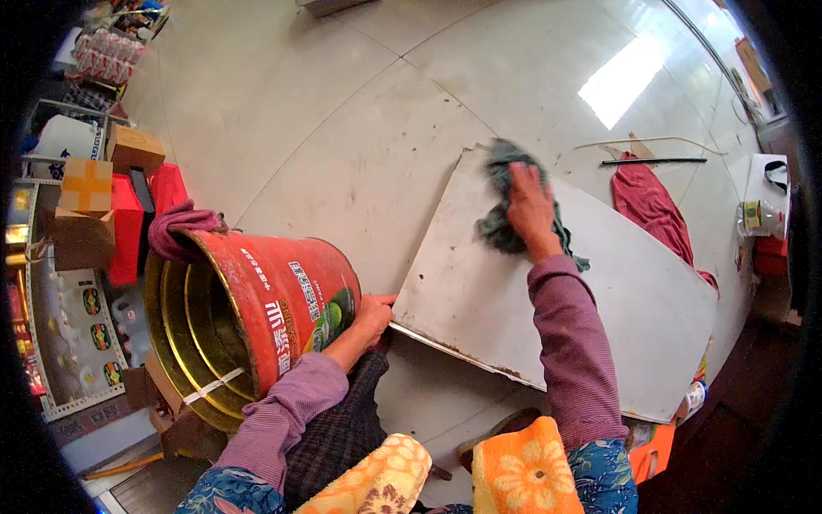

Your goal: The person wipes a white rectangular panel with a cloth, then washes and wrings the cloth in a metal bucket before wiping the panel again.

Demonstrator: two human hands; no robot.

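A flat white board [488, 308] lies tilted before me, its near edge chipped and stained brown. My left hand [369, 321] grips the board's left corner, with the thumb side along its edge. Pressed flat near the far end is my right hand [532, 205], on a crumpled dark green cloth [504, 228]. Both the cloth and the hand look blurred. Small dark specks dot the board's surface. Whether anything props the board from below is hidden.
Left of my arm, a red metal paint bucket [257, 270] lies on its side, a pink cloth [183, 225] over its rim. Cardboard boxes [83, 238] and shelves stand further left. Right of the board are a red cloth [648, 205], a black rod [655, 161] and a plastic bottle [761, 218].
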